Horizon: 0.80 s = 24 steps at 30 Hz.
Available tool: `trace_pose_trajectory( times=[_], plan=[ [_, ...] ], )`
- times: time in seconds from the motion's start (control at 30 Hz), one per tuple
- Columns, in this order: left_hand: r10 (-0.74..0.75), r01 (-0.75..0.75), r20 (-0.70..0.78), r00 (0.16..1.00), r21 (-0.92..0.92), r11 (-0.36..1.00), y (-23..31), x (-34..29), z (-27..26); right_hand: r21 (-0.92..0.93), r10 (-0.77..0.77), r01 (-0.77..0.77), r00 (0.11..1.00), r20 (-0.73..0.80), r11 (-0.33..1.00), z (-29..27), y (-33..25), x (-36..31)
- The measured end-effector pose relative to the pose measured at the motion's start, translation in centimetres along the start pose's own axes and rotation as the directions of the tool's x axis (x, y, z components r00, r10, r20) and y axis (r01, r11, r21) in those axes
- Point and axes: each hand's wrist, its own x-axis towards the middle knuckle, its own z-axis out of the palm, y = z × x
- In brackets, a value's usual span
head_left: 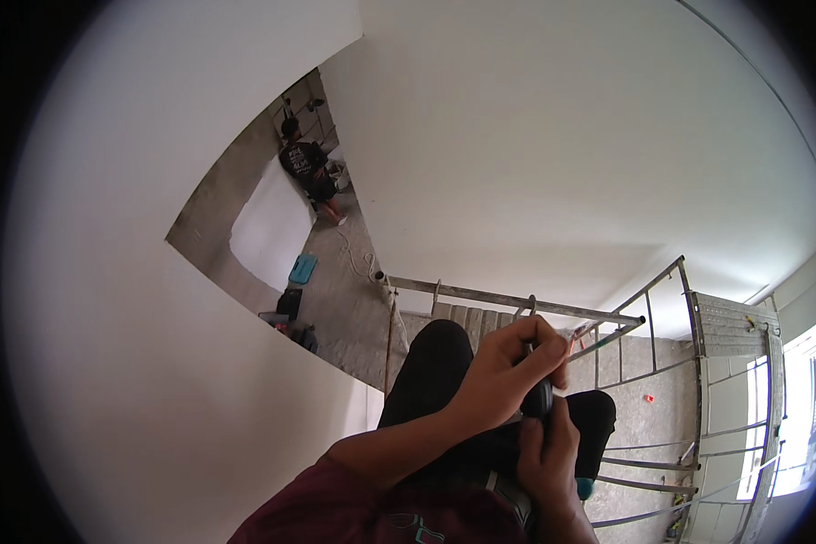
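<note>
My left hand (pixel 516 363) reaches across from the lower left with its fingers curled in a pinch. Just below it, my right hand (pixel 550 449) is closed around the lower part of a small black rounded object (pixel 536 399). The two hands meet at this object, above my lap. My left fingers cover its upper end, and whatever they pinch is too small to make out. My knees in black trousers (pixel 439 363) are bent on either side of the hands.
A metal scaffold bar (pixel 480 292) runs just beyond my knees. More scaffold frames and a plank (pixel 734 326) stand at right, by a bright window (pixel 802 408). Through an opening at left, another person (pixel 304 168) works near a turquoise case (pixel 302 268) and a pale cord (pixel 362 263).
</note>
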Motion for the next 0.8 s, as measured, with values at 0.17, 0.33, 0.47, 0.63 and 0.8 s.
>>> trace_pose_trajectory(
  times=[0.17,0.33,0.47,0.63,0.8],
  plan=[
    [-0.069,0.158,0.224,0.972,-0.411,0.898,0.0,-0.1,-1.0,0.437,0.148,-0.228,0.966,0.210,0.870,0.7,-1.3,-1.4],
    [-0.032,0.272,0.419,0.907,-0.526,0.806,-0.4,1.0,-0.3,0.581,0.082,-0.272,0.940,0.332,0.767,-0.4,-0.2,-2.2],
    [-0.193,0.181,-0.020,0.981,-0.256,0.950,-1.9,6.4,-2.3,0.648,0.252,-0.452,0.889,0.382,0.613,-0.8,0.2,1.7],
    [-0.283,0.110,-0.294,0.913,-0.491,0.864,-6.2,15.0,-13.9,-0.282,0.048,0.029,0.963,0.265,0.959,-1.0,1.9,2.3],
    [-0.474,0.219,-0.186,0.860,-0.706,0.674,-16.9,18.5,-18.0,-0.388,0.106,-0.086,0.994,0.032,0.918,4.4,6.4,4.3]
  ],
)
